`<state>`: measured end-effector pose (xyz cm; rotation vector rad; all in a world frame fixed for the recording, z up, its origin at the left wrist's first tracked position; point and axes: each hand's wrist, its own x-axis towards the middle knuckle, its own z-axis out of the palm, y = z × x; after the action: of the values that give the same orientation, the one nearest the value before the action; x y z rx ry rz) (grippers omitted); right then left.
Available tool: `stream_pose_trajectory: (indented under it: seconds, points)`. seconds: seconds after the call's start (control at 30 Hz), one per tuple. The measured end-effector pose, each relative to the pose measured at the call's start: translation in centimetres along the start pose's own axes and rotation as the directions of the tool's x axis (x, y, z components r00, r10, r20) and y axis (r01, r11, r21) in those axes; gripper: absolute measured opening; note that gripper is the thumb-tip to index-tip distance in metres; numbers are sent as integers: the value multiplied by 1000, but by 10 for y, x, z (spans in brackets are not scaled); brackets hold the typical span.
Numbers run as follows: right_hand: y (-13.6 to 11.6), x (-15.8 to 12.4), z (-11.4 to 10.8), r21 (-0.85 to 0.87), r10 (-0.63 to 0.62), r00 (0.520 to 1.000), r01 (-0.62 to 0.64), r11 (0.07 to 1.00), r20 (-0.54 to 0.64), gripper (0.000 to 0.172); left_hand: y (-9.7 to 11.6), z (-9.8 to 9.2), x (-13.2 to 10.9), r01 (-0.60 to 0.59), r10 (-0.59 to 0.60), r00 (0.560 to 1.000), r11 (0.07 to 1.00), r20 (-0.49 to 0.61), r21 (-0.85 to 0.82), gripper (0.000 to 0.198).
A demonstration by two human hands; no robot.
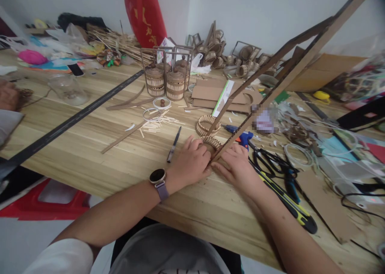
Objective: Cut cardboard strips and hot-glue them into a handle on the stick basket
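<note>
My left hand (190, 161) is curled around a small round ribbed wooden piece (212, 142) on the wooden table (90, 145); a watch sits on that wrist. My right hand (236, 166) presses beside it at the lower end of a long cardboard strip frame (279, 63) that slants up to the upper right. Both hands meet where the frame's foot touches the ribbed piece. A second ribbed ring (206, 124) lies just behind them.
A black pen (173, 145) lies left of my hands. Scissors (270, 161), a yellow-black utility knife (288, 201) and a blue glue gun (245, 137) lie at the right. Wooden cage-like models (167, 79), cardboard sheets (210, 91), loose sticks (156, 123) and a long black strip (75, 119) fill the table behind.
</note>
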<state>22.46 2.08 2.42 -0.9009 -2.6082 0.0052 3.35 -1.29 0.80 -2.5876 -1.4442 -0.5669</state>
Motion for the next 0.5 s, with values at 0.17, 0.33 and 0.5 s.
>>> stream_pose_trajectory:
  seconds: [0.17,0.33,0.5]
  points:
    - [-1,0,2,2,5,1000,-5,1000,-24,15,-2,-1,-2,-22,22,1000,1000,2,-4,21]
    - [-1,-1,3,-7,12,1000,-12,1000,-18,16,-7,-1,-7,-52,51,998,998,-35,-27,21]
    - [-1,-2,4,5,15,999,-15,1000,-44,15,-14,-4,-10,-63,58,993,997,-104,-42,24]
